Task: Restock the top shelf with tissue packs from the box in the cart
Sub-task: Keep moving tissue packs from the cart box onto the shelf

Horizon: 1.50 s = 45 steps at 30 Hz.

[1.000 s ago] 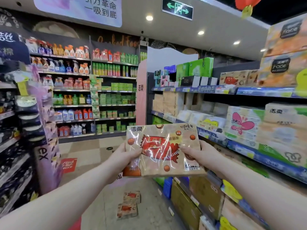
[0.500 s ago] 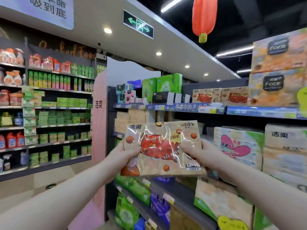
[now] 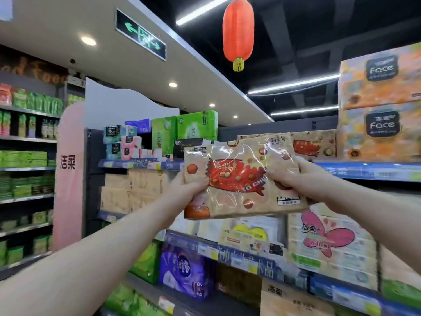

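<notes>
Both your left hand (image 3: 186,185) and right hand (image 3: 293,176) grip one tissue pack (image 3: 241,176) by its ends. You hold it level with the top shelf (image 3: 373,171).

the top shelf (image 3: 141,165) carries a blue price strip along its front edge. tall green packs (image 3: 196,125) stand on it. just left of the green packs sit small teal and pink packs (image 3: 123,142), with a purple pack (image 3: 139,125) behind them. a black box (image 3: 190,145) stands in front of the green packs. right of them lie tan packs (image 3: 319,142) with a red print, then two orange cartons (image 3: 379,131), one stacked on the other. below the green packs, brown cartons (image 3: 134,190) stand on the next shelf (image 3: 109,215).
</notes>
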Available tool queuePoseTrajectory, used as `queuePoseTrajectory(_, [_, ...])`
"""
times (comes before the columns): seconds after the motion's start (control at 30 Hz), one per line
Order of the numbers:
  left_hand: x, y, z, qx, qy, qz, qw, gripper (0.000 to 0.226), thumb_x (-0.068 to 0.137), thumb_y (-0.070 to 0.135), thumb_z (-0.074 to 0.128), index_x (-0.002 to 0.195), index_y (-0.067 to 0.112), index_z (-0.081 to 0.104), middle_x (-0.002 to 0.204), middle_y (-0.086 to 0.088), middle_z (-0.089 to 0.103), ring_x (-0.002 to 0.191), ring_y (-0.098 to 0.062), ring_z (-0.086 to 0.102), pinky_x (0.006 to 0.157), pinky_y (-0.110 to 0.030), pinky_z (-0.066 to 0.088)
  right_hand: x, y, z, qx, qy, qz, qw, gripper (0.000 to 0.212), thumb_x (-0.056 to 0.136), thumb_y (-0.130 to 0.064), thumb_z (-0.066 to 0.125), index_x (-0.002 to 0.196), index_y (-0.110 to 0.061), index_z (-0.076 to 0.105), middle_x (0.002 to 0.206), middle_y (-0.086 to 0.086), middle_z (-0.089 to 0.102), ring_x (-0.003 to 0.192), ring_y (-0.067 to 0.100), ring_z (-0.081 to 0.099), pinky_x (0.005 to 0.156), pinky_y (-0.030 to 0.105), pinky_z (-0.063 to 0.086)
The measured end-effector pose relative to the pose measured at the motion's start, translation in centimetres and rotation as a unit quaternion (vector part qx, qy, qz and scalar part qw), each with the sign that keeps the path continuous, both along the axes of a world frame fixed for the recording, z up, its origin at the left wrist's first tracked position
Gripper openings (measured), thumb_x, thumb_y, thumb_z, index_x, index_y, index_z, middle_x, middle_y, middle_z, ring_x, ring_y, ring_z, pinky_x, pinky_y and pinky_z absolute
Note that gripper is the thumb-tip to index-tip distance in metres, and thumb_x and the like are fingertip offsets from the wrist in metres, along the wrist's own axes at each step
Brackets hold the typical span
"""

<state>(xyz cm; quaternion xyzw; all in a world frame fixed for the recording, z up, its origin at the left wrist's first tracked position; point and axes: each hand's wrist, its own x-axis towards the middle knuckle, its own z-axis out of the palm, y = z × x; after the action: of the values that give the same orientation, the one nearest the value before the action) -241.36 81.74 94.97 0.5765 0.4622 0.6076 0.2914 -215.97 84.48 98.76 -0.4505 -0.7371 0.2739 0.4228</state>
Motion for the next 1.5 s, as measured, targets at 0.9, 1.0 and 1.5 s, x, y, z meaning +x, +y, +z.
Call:
queuePoseTrajectory(0.9, [3.1, 33.6, 13.6, 0.042, 0.119, 0.042, 0.991, 0.037, 0.075, 0.003, 0.075, 0.1, 0.018, 0.052, 0.102, -0.009, 0.065, 0.089, -0.026, 0.065, 0.069, -0.041, 0.056, 3.2, 29.4, 12.1, 0.046, -0.096, -0.096, 0.99, 0.033, 0.079, -0.031, 0.073, 0.106, -0.015, 0.061, 0.097, 0.007, 0.071, 0.089, 0.023, 0.068, 0.072, 0.036, 0.057])
queuePoseTrajectory(1.0, [3.0, 36.3, 14.1, 0.029, 0.143, 0.034, 0.989, 0.038, 0.076, 0.003, 0.074, 0.1, 0.018, 0.049, 0.1, -0.01, 0.063, 0.091, -0.028, 0.064, 0.077, -0.045, 0.056, 3.2, 30.9, 12.6, 0.027, -0.103, -0.113, 0.988, 0.033, 0.08, -0.03, 0.073, 0.107, -0.014, 0.061, 0.097, 0.008, 0.072, 0.087, 0.024, 0.07, 0.072, 0.036, 0.058])
queuePoseTrajectory(1.5, [1.4, 45.6, 17.8, 0.08, 0.364, 0.095, 0.923, 0.074, 0.076, 0.011, 0.071, 0.13, 0.022, 0.021, 0.103, -0.009, 0.05, 0.082, -0.021, 0.054, 0.062, -0.03, 0.049, 0.6, 38.1, 15.3, -0.017, -0.183, -0.181, 0.966, 0.028, 0.081, -0.025, 0.072, 0.106, -0.016, 0.063, 0.096, 0.004, 0.074, 0.085, 0.02, 0.072, 0.066, 0.029, 0.057])
